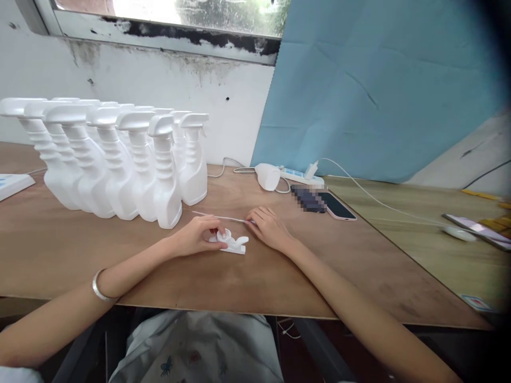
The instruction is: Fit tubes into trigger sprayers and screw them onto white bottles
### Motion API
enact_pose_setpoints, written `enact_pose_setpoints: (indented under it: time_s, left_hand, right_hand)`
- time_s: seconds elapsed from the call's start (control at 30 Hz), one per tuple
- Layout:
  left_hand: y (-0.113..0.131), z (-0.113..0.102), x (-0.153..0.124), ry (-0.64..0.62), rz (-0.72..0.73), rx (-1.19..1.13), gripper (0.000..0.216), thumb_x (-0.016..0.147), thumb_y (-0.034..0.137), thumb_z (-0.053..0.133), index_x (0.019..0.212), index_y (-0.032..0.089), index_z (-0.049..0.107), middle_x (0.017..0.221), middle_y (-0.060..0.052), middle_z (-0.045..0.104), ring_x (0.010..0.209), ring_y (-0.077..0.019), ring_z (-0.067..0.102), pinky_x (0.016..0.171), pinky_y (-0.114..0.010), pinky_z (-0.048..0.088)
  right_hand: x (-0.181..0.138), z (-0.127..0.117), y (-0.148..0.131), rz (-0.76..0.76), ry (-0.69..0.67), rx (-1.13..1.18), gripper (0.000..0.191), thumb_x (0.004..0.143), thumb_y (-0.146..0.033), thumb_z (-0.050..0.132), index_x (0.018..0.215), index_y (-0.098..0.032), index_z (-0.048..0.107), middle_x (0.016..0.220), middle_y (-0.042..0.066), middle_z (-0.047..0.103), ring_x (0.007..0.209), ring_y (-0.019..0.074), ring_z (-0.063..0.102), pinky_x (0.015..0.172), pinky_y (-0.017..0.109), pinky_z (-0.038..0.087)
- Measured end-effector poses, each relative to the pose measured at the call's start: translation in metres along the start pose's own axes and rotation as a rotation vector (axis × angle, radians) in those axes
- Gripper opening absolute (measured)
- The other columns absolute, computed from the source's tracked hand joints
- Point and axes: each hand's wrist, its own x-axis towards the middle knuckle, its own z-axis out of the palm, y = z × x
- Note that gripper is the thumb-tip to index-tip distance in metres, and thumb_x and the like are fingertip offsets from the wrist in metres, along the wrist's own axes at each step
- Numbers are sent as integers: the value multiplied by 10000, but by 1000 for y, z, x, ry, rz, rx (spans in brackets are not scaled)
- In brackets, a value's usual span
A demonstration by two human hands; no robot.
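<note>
You have bare counter [223,290] across the lower middle of the frame, nearer you than your left hand [199,235] and right hand [268,227]. At left, close-packed spray bottles [109,181] wall off the back. At centre, a thin tube [225,217] lies across the gap beyond your left hand. Right of centre, you can pass below two phones [340,207]; above them, a power strip [316,182] obstructs.

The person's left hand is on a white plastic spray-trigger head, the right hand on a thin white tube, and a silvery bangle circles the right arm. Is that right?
Not quite: the head view shows the silvery bangle circling the left arm, not the right. The left hand is on the white plastic spray-trigger head, the right hand on the thin white tube.
</note>
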Motion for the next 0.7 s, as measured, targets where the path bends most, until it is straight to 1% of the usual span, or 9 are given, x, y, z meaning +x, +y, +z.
enact_pose_setpoints:
  time_s: [0.07, 0.2, 0.3, 0.37, 0.4, 0.47, 0.57, 0.63, 0.7]
  left_hand:
    - [1, 1, 0, 1, 7, 1, 227, 752, 374, 583, 824, 159, 562, 803, -19, 587, 738, -129, 522, 675, -224, 393]
    - [0, 5, -1, 8, -12, 40, 256, 742, 394, 591, 846, 163, 559, 804, -15, 572, 717, -123, 512, 648, -217, 385]
    - [-1, 6, -2, 35, -39, 35, 297, 722, 420, 611, 847, 161, 535, 778, -5, 567, 682, -115, 509, 621, -204, 383]
    - [-2, 7, -3, 56, -25, 36, 293, 719, 429, 614, 788, 156, 532, 743, -2, 558, 657, -110, 501, 603, -197, 374]
    - [-2, 8, -3, 67, -1, 42, 284, 727, 425, 607, 755, 152, 536, 726, -4, 553, 650, -108, 497, 599, -194, 369]
    - [-3, 9, -3, 95, 57, 59, 270, 749, 409, 589, 714, 144, 552, 689, -9, 539, 643, -107, 488, 592, -189, 357]
    - [-3, 10, -3, 123, 98, 75, 273, 761, 406, 577, 705, 139, 579, 647, -12, 516, 623, -106, 467, 567, -186, 343]
    - [-2, 10, -2, 103, 100, 85, 281, 769, 409, 564, 696, 139, 589, 637, -12, 504, 610, -105, 455, 555, -186, 336]
    - [-1, 10, -2, 87, 93, 82, 291, 770, 415, 560, 684, 138, 584, 641, -12, 503, 605, -104, 455, 555, -187, 338]
  right_hand:
    - [-1, -3, -2, 82, 46, 119, 190, 886, -260, 358, 851, -168, 520, 761, 63, 595, 694, 175, 526, 658, 311, 394]
    - [-2, -8, -13, 378, 189, 504, 190, 890, -332, 335, 919, -198, 467, 611, -25, 483, 524, 121, 457, 518, 246, 361]
    - [-1, -12, -27, 525, 292, 905, 209, 862, -400, 377, 804, -214, 455, 512, -74, 318, 405, 84, 312, 405, 204, 261]
    - [0, -14, -34, 564, 304, 1160, 241, 840, -406, 414, 693, -215, 423, 483, -90, 226, 366, 67, 207, 367, 192, 190]
    - [1, -14, -37, 574, 310, 1246, 257, 833, -399, 426, 657, -213, 410, 482, -89, 218, 365, 64, 200, 365, 190, 192]
    - [3, -14, -40, 573, 334, 1283, 275, 829, -392, 432, 628, -204, 436, 503, -68, 294, 406, 74, 294, 398, 197, 273]
    - [7, -12, -42, 537, 351, 1127, 317, 831, -425, 424, 644, -192, 531, 611, -13, 432, 564, 107, 434, 522, 227, 382]
    - [11, -12, -45, 543, 349, 1100, 322, 827, -444, 431, 669, -193, 558, 605, -14, 444, 546, 102, 431, 509, 223, 377]
    - [18, -12, -51, 570, 346, 1192, 295, 811, -452, 463, 701, -197, 561, 559, -31, 456, 465, 84, 406, 443, 209, 344]
